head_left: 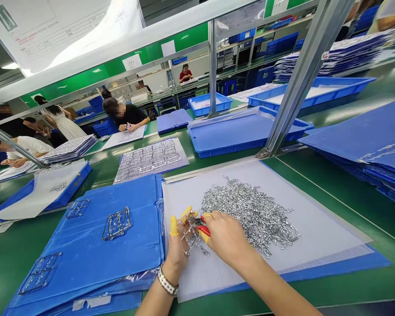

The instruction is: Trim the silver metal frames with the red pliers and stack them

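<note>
My left hand [178, 239], with yellow finger covers and a patterned wristband, holds a small metal wire frame [191, 237] upright at the near left of a white sheet. Against that frame's upper right, my right hand [219, 230] is closed round red-handled pliers [204, 229], whose tips are hard to make out. A few loose metal pieces [204, 251] lie just below the hands. Behind them spreads a large heap of small silvery pieces [246, 210]. More wire frames [117, 223] rest on blue sheets [85, 245] to the left.
A metal post [303, 74] rises beyond the white sheet [316, 228]. Blue trays [230, 131] stand behind it, and a blue stack [365, 140] is at the right. A sheet bearing rows of wire frames [151, 159] lies farther back. Several people sit or stand across the tables.
</note>
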A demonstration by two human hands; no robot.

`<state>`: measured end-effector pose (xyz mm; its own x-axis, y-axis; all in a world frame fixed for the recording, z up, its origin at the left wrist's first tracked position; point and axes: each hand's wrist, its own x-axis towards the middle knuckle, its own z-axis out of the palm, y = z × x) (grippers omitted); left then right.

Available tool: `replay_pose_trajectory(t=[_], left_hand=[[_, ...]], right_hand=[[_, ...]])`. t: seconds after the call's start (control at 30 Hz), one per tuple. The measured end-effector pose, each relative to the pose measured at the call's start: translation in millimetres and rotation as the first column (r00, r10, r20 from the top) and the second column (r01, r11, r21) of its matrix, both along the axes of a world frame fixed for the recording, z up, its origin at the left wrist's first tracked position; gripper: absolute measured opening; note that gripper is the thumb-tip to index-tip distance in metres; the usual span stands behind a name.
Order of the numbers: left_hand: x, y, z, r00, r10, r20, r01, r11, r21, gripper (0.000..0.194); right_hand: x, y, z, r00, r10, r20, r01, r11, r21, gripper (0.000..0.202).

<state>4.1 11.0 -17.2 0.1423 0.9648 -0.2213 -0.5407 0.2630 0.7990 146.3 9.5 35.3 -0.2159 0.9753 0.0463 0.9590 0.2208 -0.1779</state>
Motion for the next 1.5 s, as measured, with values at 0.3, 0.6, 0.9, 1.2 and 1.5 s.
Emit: replay_pose_trajectory(t=[0.3,0.6,0.9,1.2,1.5], left_hand=[[3,7,19.3,0.978,0.049,0.202,-0.022,0.991,-0.133,0.059],[7,6,11.6,0.986,0.080,0.147,-0.068,0.994,-0.089,0.062],[6,5,8.0,0.993,0.106,0.048,-0.107,0.994,0.007,0.064],[5,13,8.2,0.981,0.164,0.102,-0.162,0.986,-0.028,0.064],[7,13,5.8,0.980,0.182,0.080,-0.181,0.983,-0.018,0.064]], right_hand=[[14,-14,-11.4,0.999,-0.016,-0.035,0.015,1.000,-0.021,0.024],[10,-14,-12.4,0.999,-0.010,-0.033,0.008,0.998,-0.058,0.023],[6,-8,-7.0,1.000,0.012,0.005,-0.011,0.995,-0.103,0.020],[3,-13,-2.3,1.000,0.002,0.003,-0.002,0.997,-0.077,0.020],[-7,-20,-3.1,0.997,0.064,-0.046,-0.066,0.997,-0.030,0.021]])
